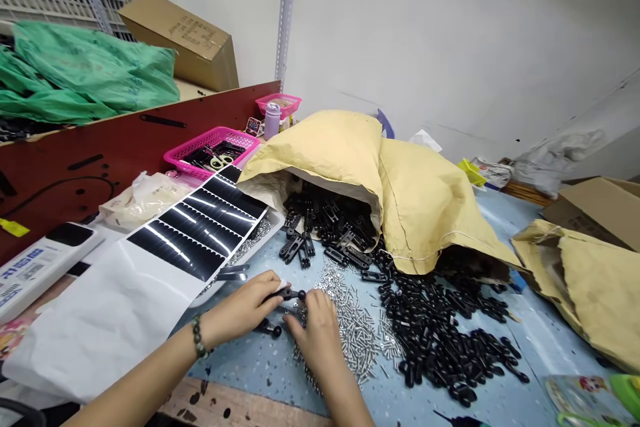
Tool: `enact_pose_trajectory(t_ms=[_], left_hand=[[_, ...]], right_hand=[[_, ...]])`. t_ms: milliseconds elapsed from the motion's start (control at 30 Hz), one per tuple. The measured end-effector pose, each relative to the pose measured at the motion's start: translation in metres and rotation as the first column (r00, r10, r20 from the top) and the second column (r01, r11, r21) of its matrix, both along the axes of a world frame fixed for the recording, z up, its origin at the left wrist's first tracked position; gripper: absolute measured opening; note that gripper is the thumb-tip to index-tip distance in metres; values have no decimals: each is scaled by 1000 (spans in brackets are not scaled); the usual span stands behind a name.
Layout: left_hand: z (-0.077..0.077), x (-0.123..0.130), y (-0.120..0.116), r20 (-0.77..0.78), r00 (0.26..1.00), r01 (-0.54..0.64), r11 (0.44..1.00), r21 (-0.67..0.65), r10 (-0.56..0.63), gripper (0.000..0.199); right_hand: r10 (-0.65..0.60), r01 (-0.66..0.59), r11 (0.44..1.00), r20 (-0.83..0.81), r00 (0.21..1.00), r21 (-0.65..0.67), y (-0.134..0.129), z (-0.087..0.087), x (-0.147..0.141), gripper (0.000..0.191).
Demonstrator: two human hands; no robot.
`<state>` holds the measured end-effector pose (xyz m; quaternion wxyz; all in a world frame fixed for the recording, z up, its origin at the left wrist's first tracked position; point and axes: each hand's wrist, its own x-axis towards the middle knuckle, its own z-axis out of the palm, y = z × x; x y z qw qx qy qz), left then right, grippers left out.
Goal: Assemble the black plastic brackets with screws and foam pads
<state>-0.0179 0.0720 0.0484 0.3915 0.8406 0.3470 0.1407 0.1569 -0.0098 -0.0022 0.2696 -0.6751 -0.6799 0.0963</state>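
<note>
My left hand (253,303) is closed around a black ball-ended arm part (289,293), its knobbed end pointing right. A bit of white covers one fingertip, and a beaded bracelet (198,337) circles the wrist. My right hand (320,330) is bent right beside that knob, at the edge of a heap of silver screws (357,333). Its fingers are curled, and whatever lies between them is hidden. Another black ball-ended piece (273,328) rests on the blue tabletop (235,363) below my hands.
Black parts (430,320) pile up on the right, spilling from yellow paper sacks (325,140). Black-printed sheets (200,223) overlap a white tray of small metal pieces (255,240) at left. Beyond stands a pink basket (173,159) with scissors (220,160). A bottle (590,397) lies front right.
</note>
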Motion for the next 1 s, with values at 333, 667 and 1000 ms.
enact_pose_trajectory(t_ms=[333, 667, 1000], left_hand=[[-27, 4, 2, -128, 984, 132, 990, 38, -127, 18], [-26, -5, 12, -127, 989, 78, 997, -28, -81, 15], [-21, 43, 24, 155, 937, -244, 904, -350, 313, 42]], right_hand=[[165, -157, 974, -38, 985, 163, -11, -26, 3, 22], [2, 13, 995, -164, 987, 94, 27, -5, 10, 17], [-113, 137, 985, -202, 973, 106, 59, 7, 13, 26]])
